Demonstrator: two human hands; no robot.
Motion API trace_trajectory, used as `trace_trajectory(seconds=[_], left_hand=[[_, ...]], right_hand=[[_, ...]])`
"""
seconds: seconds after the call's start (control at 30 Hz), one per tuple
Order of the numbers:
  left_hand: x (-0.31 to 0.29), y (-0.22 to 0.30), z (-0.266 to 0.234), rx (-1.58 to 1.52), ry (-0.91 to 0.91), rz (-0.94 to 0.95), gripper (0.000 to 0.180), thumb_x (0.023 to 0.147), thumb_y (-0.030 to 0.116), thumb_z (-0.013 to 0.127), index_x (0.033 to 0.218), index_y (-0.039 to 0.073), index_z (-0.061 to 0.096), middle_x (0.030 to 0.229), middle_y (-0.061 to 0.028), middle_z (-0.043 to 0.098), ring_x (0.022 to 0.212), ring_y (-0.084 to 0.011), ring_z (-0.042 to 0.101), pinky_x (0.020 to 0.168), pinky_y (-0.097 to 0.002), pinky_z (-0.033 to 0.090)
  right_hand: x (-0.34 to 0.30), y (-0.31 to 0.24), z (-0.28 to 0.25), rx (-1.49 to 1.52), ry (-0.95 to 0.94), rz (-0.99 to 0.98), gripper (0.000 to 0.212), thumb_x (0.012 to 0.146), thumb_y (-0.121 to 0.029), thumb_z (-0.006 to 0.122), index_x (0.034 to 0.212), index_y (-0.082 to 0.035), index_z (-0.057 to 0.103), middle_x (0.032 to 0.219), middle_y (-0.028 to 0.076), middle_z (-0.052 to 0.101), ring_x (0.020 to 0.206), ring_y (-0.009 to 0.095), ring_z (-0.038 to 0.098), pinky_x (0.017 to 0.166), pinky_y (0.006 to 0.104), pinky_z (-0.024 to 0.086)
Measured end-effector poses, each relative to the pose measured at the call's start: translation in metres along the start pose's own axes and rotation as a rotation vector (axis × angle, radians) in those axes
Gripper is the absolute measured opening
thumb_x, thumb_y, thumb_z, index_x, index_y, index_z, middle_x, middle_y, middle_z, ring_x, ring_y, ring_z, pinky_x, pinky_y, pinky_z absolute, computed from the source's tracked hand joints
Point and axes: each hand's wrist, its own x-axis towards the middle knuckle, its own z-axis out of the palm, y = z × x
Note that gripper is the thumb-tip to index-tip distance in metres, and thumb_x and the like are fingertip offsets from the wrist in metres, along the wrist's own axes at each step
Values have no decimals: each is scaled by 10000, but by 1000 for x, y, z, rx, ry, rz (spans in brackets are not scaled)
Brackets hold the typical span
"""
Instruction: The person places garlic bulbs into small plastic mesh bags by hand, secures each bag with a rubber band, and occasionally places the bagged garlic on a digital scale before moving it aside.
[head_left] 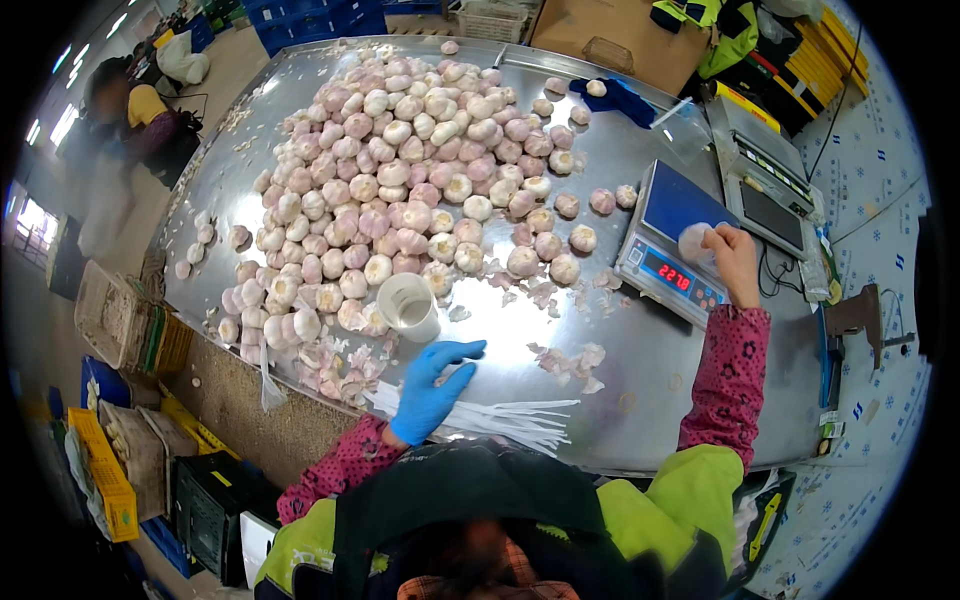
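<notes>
My right hand (735, 262), bare, is closed on a whitish rounded bundle (695, 243) over the platform of a blue-topped digital scale (672, 272). What the bundle holds is too blurred to tell. In a blue glove, my left hand (435, 390) has its fingers apart and nothing in them. It hovers beside thin white strips (510, 420) near the table's front edge. Just beyond it, a white cup (408, 305) touches a large heap of garlic bulbs (400, 170). Loose garlic skins (570, 365) lie between the hands.
Beneath everything is a metal table (640, 400). A second scale (770, 215) with cables stands at the right. Dark blue cloth (615, 100) lies at the back. Crates (105, 470) stack on the floor at left. A blurred person (105, 130) is at the far left.
</notes>
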Motion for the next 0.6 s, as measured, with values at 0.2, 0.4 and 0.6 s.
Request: trace_trajectory(seconds=[0.2,0.4,0.6], left_hand=[[12,10,19,-467,-468,-339,323,1000,174,538,1246,-14,630,1146,-108,682,1050,-154,631,950,-297,482],[26,4,41,-918,-616,-529,519,1050,364,429,1378,-36,480,1204,-145,635,1087,-220,620,965,-347,500],[25,-89,59,-1307,-412,-797,478,1051,382,418,1310,-14,485,1231,-125,594,1107,-217,600,991,-359,489]], right_hand=[[-32,-79,1,472,-500,388,199,818,-167,641,654,-62,679,558,-72,475,512,27,367,476,250,241],[-107,-103,86,211,-519,-186,164,840,-165,651,744,-33,672,599,51,592,527,161,525,514,327,395],[-225,-140,157,-39,-599,-551,140,816,-190,612,745,-70,624,721,147,628,640,370,625,567,469,482]])
